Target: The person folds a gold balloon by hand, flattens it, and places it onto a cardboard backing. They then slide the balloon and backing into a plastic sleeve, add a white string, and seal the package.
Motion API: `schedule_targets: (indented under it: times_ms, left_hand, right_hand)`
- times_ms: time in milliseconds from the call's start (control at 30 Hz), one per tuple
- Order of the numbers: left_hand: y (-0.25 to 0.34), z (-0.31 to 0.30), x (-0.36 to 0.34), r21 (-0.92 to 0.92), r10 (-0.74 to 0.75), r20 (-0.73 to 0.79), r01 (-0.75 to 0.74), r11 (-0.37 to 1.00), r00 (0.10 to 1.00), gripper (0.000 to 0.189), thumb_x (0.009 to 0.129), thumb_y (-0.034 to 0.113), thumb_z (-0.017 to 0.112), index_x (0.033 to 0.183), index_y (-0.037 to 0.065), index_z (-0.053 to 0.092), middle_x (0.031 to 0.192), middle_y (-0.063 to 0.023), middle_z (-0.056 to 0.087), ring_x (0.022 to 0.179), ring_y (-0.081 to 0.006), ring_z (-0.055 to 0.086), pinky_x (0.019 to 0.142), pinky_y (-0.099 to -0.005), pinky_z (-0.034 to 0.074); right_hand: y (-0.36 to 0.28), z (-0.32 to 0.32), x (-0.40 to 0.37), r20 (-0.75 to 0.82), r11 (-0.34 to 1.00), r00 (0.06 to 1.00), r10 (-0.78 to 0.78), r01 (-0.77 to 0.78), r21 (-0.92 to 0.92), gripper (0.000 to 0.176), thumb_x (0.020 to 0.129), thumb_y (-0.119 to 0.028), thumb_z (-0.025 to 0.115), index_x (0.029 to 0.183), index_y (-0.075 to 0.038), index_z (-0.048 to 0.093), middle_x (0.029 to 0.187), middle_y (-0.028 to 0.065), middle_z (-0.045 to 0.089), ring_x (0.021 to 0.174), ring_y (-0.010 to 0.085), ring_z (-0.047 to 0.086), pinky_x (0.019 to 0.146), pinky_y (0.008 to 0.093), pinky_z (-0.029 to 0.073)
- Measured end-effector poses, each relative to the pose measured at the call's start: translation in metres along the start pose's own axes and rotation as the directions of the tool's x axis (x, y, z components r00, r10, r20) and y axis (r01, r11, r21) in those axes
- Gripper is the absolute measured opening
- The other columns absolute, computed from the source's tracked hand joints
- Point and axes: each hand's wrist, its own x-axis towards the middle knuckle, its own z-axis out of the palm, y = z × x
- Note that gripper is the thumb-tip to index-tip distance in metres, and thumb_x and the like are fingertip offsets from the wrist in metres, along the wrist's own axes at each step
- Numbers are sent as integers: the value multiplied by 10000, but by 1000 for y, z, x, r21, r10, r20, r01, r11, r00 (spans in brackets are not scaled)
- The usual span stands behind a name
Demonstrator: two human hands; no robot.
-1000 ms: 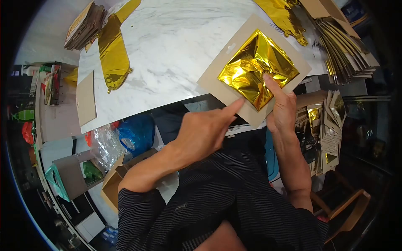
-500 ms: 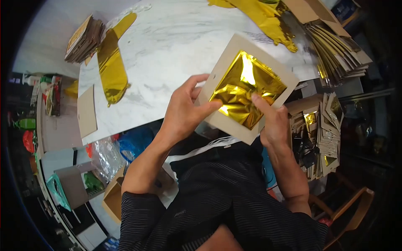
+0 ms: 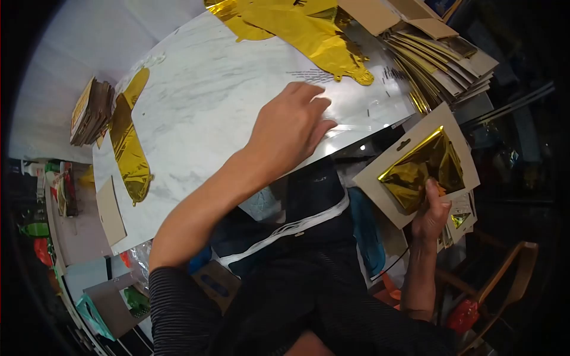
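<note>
My right hand (image 3: 432, 209) grips a tan cardboard card (image 3: 409, 155) with folded gold foil (image 3: 423, 168) pressed on it, held off the table's right edge, thumb on the foil. My left hand (image 3: 292, 127) rests palm down on the white marble table (image 3: 202, 113), fingertips touching clear plastic sleeves (image 3: 356, 113) near the front edge. Whether those fingers grip a sleeve I cannot tell.
Flat gold foil balloons lie at the back (image 3: 297, 26) and at the left (image 3: 129, 151). A stack of packed cards (image 3: 442, 65) sits at the right rear, another stack (image 3: 89, 110) at far left. A loose card (image 3: 110, 210) lies front left. A wooden chair (image 3: 504, 279) stands lower right.
My right hand carried the card with foil off to the right, past the table's edge. My left hand let go of the card and reached forward onto the plastic sleeves.
</note>
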Motion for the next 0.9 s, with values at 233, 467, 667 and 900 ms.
schedule_targets:
  times_ms: [233, 467, 667, 900]
  left_hand:
    - [-13, 41, 24, 339, -46, 319, -68, 938, 947, 129, 866, 124, 694, 901, 0, 703, 952, -138, 694, 994, -318, 686, 744, -421, 606]
    - [-15, 29, 31, 326, -128, 378, -2, 945, 917, 231, 921, 105, 684, 1126, 3, 715, 1179, -147, 716, 1117, -324, 686, 812, -449, 615]
    - [-15, 29, 26, 309, -17, 369, -105, 945, 929, 145, 874, 87, 671, 964, -23, 700, 1062, -175, 704, 1062, -340, 679, 825, -408, 615]
    - [-34, 35, 32, 340, -48, 403, -100, 935, 914, 185, 889, 46, 658, 1057, -17, 704, 1130, -168, 709, 1102, -339, 671, 918, -421, 593]
  right_hand:
    - [7, -11, 3, -60, 998, 997, 51, -50, 28, 476, 986, -30, 683, 1441, -24, 540, 1352, 84, 652, 1214, 186, 646, 1090, 361, 501]
    - [16, -1, 12, -1, 990, 993, 119, -118, 80, 516, 968, -3, 707, 1454, -26, 536, 1354, 85, 657, 1214, 187, 649, 1108, 361, 495]
    - [17, 8, 7, 64, 982, 987, 144, -151, 118, 535, 964, 11, 712, 1465, -25, 529, 1371, 87, 653, 1225, 190, 645, 1117, 373, 493]
    - [21, 11, -2, 109, 972, 978, 180, -194, 132, 535, 952, 35, 707, 1457, -25, 541, 1348, 86, 672, 1200, 194, 661, 1109, 380, 501]
